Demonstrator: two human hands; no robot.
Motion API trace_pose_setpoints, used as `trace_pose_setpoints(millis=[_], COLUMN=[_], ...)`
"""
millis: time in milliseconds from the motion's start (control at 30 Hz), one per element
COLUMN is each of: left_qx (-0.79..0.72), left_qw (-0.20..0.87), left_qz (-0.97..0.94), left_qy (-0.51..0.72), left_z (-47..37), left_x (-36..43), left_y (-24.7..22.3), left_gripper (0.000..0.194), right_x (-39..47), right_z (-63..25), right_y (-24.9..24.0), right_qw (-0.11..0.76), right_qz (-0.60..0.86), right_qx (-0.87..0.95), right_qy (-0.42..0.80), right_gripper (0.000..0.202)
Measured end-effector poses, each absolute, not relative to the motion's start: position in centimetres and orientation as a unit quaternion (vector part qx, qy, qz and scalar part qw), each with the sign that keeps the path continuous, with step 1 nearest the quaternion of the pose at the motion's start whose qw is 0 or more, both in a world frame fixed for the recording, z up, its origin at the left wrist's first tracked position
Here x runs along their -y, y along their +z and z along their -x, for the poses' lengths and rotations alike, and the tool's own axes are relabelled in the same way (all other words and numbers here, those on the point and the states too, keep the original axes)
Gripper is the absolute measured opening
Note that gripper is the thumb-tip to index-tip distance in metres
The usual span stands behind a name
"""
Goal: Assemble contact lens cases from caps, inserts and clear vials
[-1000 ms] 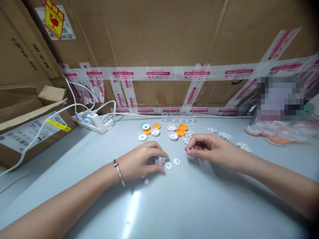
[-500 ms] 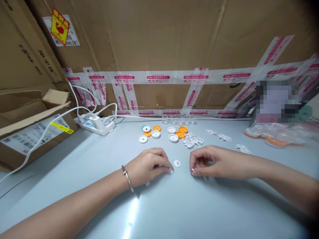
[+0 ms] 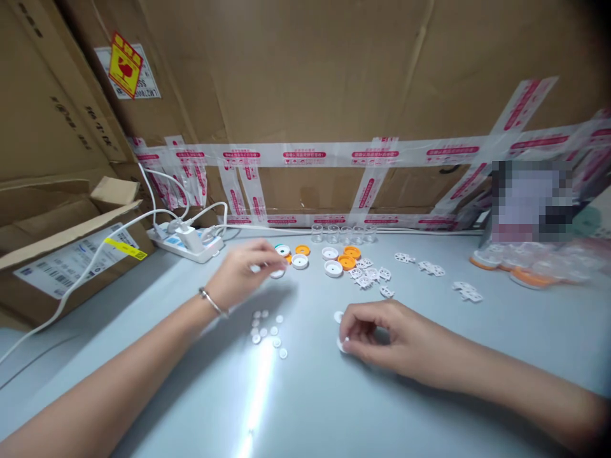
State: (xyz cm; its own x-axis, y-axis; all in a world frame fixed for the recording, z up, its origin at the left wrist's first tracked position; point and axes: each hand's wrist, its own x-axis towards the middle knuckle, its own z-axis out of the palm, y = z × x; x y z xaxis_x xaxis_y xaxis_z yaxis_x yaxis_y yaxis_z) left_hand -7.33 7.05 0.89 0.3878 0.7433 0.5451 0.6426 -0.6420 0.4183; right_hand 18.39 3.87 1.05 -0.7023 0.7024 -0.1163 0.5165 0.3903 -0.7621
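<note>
My left hand, blurred by motion, reaches over the table at the left group of round caps. Its fingertips are beside an orange ring and partly cover a white ring; whether they touch or hold anything is unclear. My right hand is closed in a pinch, with a small white disc at its fingertips, low over the table. Just behind these fingers lies another small white disc, partly covered. Several small white toothed discs lie loosely below my left hand.
White caps, orange caps and white spoked pieces lie mid-table. Clear cups line the back. A power strip and cardboard box stand left; a bag of parts lies right.
My left hand has swung up and left to the caps, uncovering the small discs. My right hand has moved left and nearer, beside the lone disc. A spoked piece now shows behind it.
</note>
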Motion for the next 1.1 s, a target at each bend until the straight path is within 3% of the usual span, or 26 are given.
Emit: trace_pose_setpoints(millis=[167,300,567,900,1100], left_qx=[-0.588,-0.615,-0.63,-0.611,-0.605], left_qw=[0.018,0.035,0.034,0.005,-0.044], left_qz=[-0.743,-0.74,-0.733,-0.749,-0.734], left_qy=[0.319,0.271,0.255,0.255,0.306], left_z=[13.1,14.5,14.1,13.1,12.8], left_x=[-10.7,-12.2,-12.6,-11.8,-11.3], left_y=[0.7,-1.4,-2.6,-2.0,-1.1], left_gripper=[0.022,0.017,0.025,0.025,0.026], right_x=[-3.5,-3.4,-3.8,-4.0,-5.4], right_z=[-17.3,-16.9,-17.0,-17.4,-18.6], right_y=[-0.2,-0.9,-1.3,-1.0,0.4], right_qw=[0.166,0.192,0.213,0.232,0.249], right_qz=[0.376,0.361,0.364,0.344,0.416], right_qx=[0.85,0.882,0.894,0.892,0.838], right_qy=[0.329,0.237,0.148,0.18,0.251], right_gripper=[0.009,0.008,0.009,0.016,0.02])
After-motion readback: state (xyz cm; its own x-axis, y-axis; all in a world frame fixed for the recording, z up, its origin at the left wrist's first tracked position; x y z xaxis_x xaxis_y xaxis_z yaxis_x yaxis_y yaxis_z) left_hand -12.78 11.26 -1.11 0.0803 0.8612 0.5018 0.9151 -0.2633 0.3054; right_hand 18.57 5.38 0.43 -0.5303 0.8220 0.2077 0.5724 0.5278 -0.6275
